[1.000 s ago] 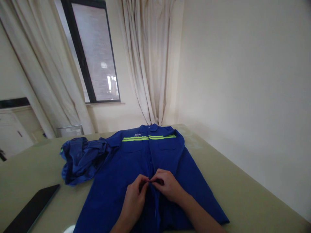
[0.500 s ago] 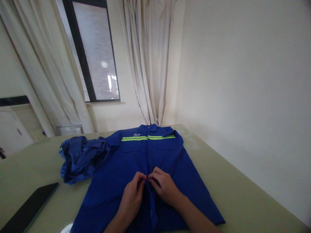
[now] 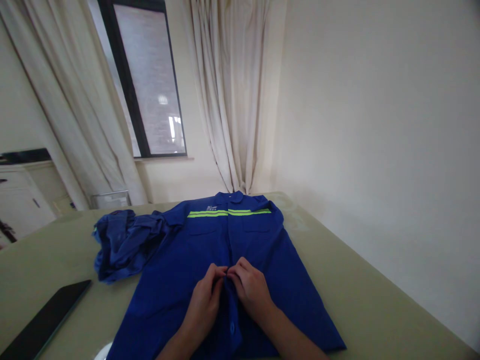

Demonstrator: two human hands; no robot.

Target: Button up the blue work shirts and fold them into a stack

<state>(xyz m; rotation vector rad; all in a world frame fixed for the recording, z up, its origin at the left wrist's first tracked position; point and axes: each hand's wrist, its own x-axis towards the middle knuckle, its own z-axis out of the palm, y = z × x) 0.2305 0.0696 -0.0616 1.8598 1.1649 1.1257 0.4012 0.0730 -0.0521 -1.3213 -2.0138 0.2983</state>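
A blue work jacket [image 3: 176, 280] with yellow-green stripes across the chest lies face up on the table, collar pointing away from me. At its front opening, my left hand [image 3: 204, 302] pinches the edge of the placket. Close against it, my right hand [image 3: 252, 290] pinches the same spot from the other side, fingertips almost touching. Whatever small piece sits between the fingertips is hidden. Below the hands the placket edge stands up slightly, and a button or buttonhole [image 3: 232, 328] shows on it.
A crumpled blue garment [image 3: 125, 245] lies left of the jacket, touching its sleeve. Nearer on the left is a flat black object [image 3: 47, 320] on the greenish table [image 3: 318, 260]. Part of a white round thing [image 3: 103, 352] shows at the bottom edge. A wall [image 3: 382, 150] borders the right side.
Both hands stay at the same place on the placket, with only slight finger shifts. The raised placket edge below them has turned a little, showing its button or buttonhole more clearly.
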